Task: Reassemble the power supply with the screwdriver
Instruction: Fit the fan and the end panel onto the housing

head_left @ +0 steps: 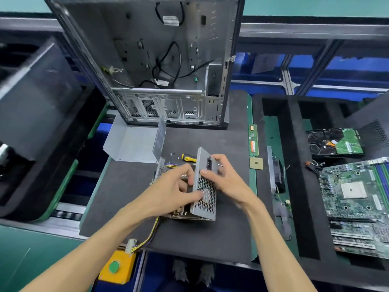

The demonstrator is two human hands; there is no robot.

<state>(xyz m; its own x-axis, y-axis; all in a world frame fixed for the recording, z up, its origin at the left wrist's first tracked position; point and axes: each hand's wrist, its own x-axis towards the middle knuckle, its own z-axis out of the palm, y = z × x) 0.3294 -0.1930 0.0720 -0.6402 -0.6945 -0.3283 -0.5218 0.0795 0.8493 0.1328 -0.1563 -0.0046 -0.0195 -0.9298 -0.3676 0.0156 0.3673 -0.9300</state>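
The grey power supply [205,204], its cover off, sits on the black foam mat [189,234] with its honeycomb-grille end wall facing me. My left hand [172,190] grips the left side of that wall, thumb on the grille. My right hand [224,175] holds the wall's upper right edge by the power socket. Yellow and black wires [147,234] trail from the unit to a white connector [131,245]. The yellow-and-black screwdriver [188,158] lies on the mat behind the unit. The bent metal cover [136,144] lies at the back left. Small screws [172,154] lie near it.
An open computer case [160,60] stands upright behind the mat. To the right are RAM sticks [253,142], a CPU chip [256,163], a hard drive [334,142] and a motherboard [355,199] in a foam tray. A yellow button box [116,267] sits at the near edge.
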